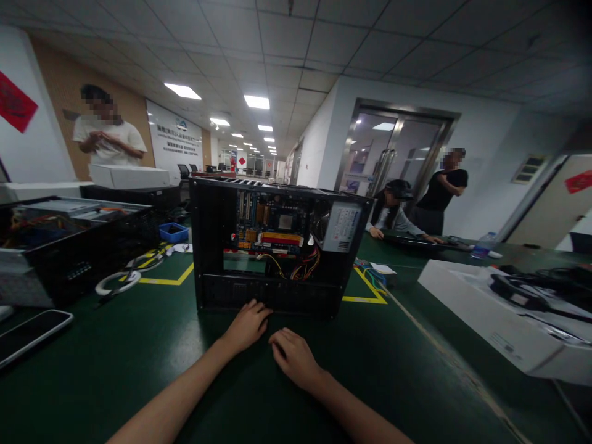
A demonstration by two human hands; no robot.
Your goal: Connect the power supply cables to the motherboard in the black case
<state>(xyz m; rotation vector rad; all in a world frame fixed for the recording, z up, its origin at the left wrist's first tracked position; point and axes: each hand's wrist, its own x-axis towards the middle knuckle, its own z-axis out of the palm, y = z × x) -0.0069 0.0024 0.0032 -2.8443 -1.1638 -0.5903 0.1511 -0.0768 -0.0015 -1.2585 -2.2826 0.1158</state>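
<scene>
Head view: open case [268,293] stands mid-counter [139,357], side off, holding motherboard [272,225], power supply [341,227] and loose cables [305,264]. White box [490,320] at right holds black parts. Bare counter lies before the case. Left hand [247,324], fingers together, touches the case's lower edge. Right hand [292,354] rests just beside, fingers loosely curled, holding nothing.

The fingers of the right hand [293,357] are curled under and their tips hidden. The phone [28,336] and the second case [46,259] are cropped by the left edge, the white box [499,327] by the right. The lettering on the wall board [174,139] is too small to be read
</scene>
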